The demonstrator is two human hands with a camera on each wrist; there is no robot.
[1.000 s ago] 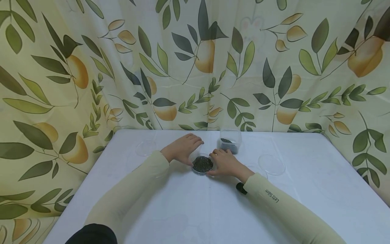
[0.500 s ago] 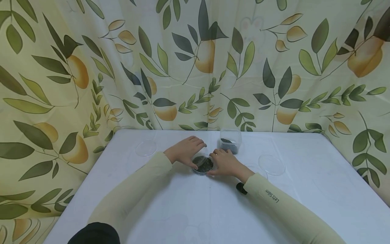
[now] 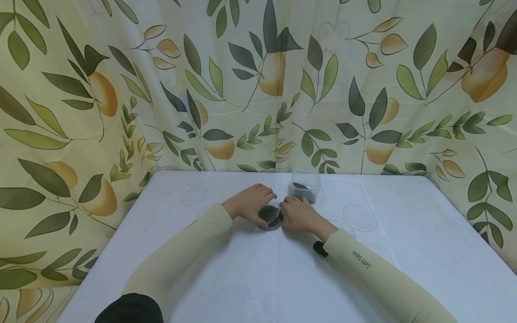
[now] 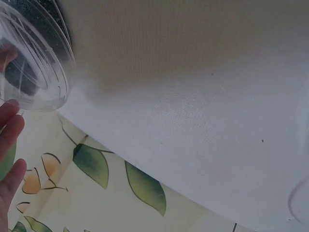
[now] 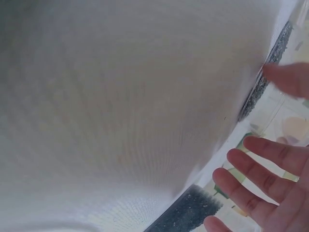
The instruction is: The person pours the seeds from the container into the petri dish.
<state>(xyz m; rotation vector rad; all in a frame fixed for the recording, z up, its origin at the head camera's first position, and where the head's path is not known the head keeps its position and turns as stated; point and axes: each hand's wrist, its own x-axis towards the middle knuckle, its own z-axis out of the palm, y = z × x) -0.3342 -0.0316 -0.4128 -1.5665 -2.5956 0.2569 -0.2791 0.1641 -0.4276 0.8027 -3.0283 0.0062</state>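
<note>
A clear round dish (image 3: 272, 228) filled with dark granules sits mid-table. Over it my left hand (image 3: 250, 204) grips a clear round lid (image 3: 267, 213), tilted, covering part of the granules in the head view. In the left wrist view the lid (image 4: 55, 79) shows between the thumb and the fingers (image 4: 10, 133). My right hand (image 3: 300, 215) rests at the dish's right side. From the right wrist, the thumb (image 5: 287, 79) touches the dish wall, while the other fingers (image 5: 256, 174) spread fairly straight beside it.
Behind the right hand stands a clear box (image 3: 304, 188) partly filled with dark granules. Clear round pieces lie at the right (image 3: 360, 218) and at the back left (image 3: 194, 195). A small black object (image 3: 320, 249) lies beside the right sleeve. A patterned curtain (image 3: 258, 89) hangs behind the table.
My left hand has shifted slightly right and toward me, bringing the lid over the dish at a tilt. The right hand has barely moved, its thumb drawn slightly farther in.
</note>
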